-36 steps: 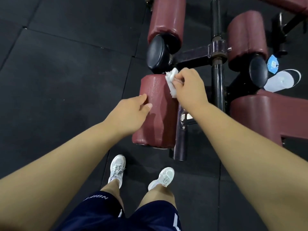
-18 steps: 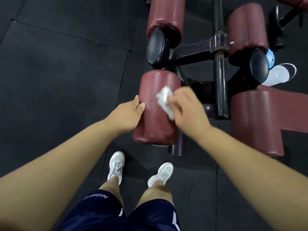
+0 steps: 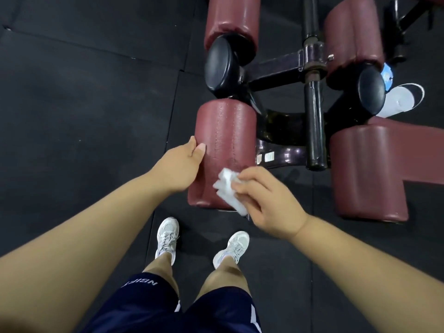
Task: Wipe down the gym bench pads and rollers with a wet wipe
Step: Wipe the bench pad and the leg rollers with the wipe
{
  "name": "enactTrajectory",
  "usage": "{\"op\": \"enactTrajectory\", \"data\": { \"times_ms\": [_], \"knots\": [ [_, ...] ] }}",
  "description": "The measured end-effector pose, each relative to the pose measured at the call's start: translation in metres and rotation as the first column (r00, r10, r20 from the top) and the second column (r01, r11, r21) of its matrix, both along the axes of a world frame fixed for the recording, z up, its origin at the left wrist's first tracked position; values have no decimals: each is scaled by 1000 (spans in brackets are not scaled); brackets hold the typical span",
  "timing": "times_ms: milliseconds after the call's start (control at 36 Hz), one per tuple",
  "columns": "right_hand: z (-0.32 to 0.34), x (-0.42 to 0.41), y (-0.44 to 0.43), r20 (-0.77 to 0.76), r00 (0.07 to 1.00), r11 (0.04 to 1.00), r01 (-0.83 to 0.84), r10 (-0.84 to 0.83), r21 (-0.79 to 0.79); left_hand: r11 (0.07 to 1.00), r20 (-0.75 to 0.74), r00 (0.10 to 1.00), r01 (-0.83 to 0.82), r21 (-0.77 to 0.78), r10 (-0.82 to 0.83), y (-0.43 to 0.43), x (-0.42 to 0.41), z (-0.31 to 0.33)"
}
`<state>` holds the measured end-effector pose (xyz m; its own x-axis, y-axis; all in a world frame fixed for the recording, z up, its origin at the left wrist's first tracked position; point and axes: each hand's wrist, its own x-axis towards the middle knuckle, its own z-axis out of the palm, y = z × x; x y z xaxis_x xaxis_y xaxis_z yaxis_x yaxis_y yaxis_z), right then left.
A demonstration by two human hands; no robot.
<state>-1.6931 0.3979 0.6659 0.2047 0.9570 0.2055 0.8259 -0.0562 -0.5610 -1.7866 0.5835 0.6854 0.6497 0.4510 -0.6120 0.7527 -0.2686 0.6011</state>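
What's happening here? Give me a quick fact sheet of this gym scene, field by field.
Activity: wiping a padded roller
Right hand: pinches a white wet wipe at the near end of the dark red roller
Left hand: rests on that roller's left side
Nearby: two far rollers, bench pad to the right
Floor: black rubber mats
Person: standing, white shoes, navy shorts

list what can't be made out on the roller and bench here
Head view:
Nearest roller, lower right: covered by wet wipe and right hand.
Far left roller: top cut off by upper edge.
Bench pad: cut off by right edge.
Frame labels: too small to read.
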Motion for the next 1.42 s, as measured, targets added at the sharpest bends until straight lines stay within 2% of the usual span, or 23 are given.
{"op": "enactTrajectory", "data": {
  "times_ms": [56, 111, 167, 222, 306, 361, 444, 500, 556, 611, 667, 750, 806, 861, 944, 1000, 1056, 1139, 1194, 1222, 1278, 1333, 1417],
  "knots": [
    [1, 17, 21, 3, 997, 996, 83, -84, 14, 999, -21, 999, 43, 25, -43, 3, 1, 1],
    [5, 40, 47, -16, 956, 956, 294, -294, -3, 994, -3, 997, 76, 77, -76, 5, 3, 4],
    [8, 62, 71, -90, 847, 852, 522, -524, -44, 990, 50, 996, 70, 119, -76, 4, 5, 13],
    [7, 77, 85, -146, 738, 752, 644, -659, -141, 988, 52, 994, 94, 119, -101, -1, 7, 22],
    [4, 72, 85, -119, 733, 743, 658, -669, -121, 970, -20, 976, 217, 106, -216, -9, 12, 24],
    [6, 53, 72, -93, 800, 805, 593, -593, -33, 977, -24, 979, 202, 71, -201, -8, 13, 19],
    [5, 18, 37, -31, 956, 956, 294, -293, 12, 991, -34, 991, 130, 13, -130, 1, 10, 5],
    [3, 0, 15, 15, 995, 995, 102, -102, -3, 996, -26, 996, 87, -29, -88, 4, 5, -1],
    [1, 1, 8, 28, 999, 999, 28, -27, -17, 997, -6, 999, 46, -61, -46, 5, 1, -4],
    [2, 14, 16, 22, 997, 997, 74, -73, -7, 998, -21, 998, 59, -35, -60, 7, 1, -6],
    [6, 32, 37, -13, 968, 967, 252, -252, -23, 993, -40, 994, 106, 41, -105, 9, 3, -3],
    [10, 63, 70, -112, 796, 804, 583, -594, -118, 979, 46, 990, 124, 159, -132, 8, 7, 9],
    [6, 75, 80, -149, 716, 731, 657, -682, -185, 972, 87, 986, 125, 198, -145, 3, 11, 19],
    [2, 72, 81, -139, 706, 719, 676, -694, -159, 969, 87, 983, 138, 205, -159, 0, 13, 22],
    [5, 38, 62, -120, 797, 804, 594, -592, -24, 978, 66, 985, 145, 151, -156, -2, 12, 16],
    [4, 15, 38, -79, 909, 911, 412, -410, 18, 989, 61, 991, 111, 97, -117, 0, 11, 7],
    [1, -6, 13, -30, 977, 977, 212, -212, 18, 997, 57, 996, 67, 50, -69, 2, 9, 2],
    [-1, -10, -5, 38, 999, 1000, 3, -4, 22, 999, 61, 997, 45, 17, -46, 6, 5, -2],
    [-1, 3, 1, 81, 996, 999, -36, 33, 36, 998, 57, 997, 58, 34, -60, 6, 3, -2],
    [-2, 13, 9, 80, 997, 999, 7, -10, 43, 997, 54, 996, 67, 48, -70, 6, 3, -2],
    [0, 33, 31, 28, 974, 974, 225, -226, 23, 993, 31, 996, 85, 86, -88, 5, 1, -1],
    [3, 50, 56, -49, 874, 875, 483, -484, -35, 987, 72, 993, 80, 140, -91, 3, -2, -1],
    [0, 65, 79, -140, 724, 737, 665, -675, -116, 978, 137, 985, 75, 193, -102, -3, -3, 8]
  ]
}}
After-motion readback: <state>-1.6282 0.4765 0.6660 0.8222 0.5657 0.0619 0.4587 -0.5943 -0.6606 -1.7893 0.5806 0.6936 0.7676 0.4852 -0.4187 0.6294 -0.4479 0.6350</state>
